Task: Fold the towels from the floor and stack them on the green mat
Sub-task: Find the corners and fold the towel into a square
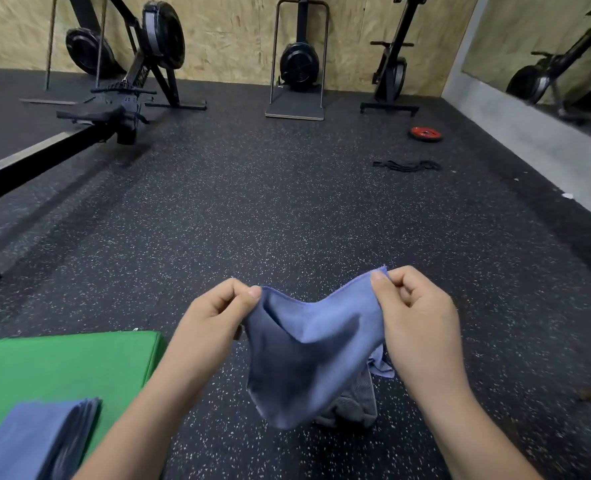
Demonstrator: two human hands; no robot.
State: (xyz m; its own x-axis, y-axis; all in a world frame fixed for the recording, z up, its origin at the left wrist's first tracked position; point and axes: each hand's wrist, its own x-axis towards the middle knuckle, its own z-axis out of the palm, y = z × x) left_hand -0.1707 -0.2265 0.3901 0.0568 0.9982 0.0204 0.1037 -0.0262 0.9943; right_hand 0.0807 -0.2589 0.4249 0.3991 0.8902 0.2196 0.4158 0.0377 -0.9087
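Already stacked: folded blue towels (34,434) at the green mat's (62,362) near edge.
Left hand (214,317): pinches one top corner.
Blue towel (308,355): hangs above the floor (287,202), top edge sagging.
Grey towel (353,407): crumpled underneath.
Right hand (415,313): pinches the other corner.
Fold: probably best to pull the edge taut, then match corners.

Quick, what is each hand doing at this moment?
Left hand: pinching the blue towel by its edge.
Right hand: pinching the towel's other corner.
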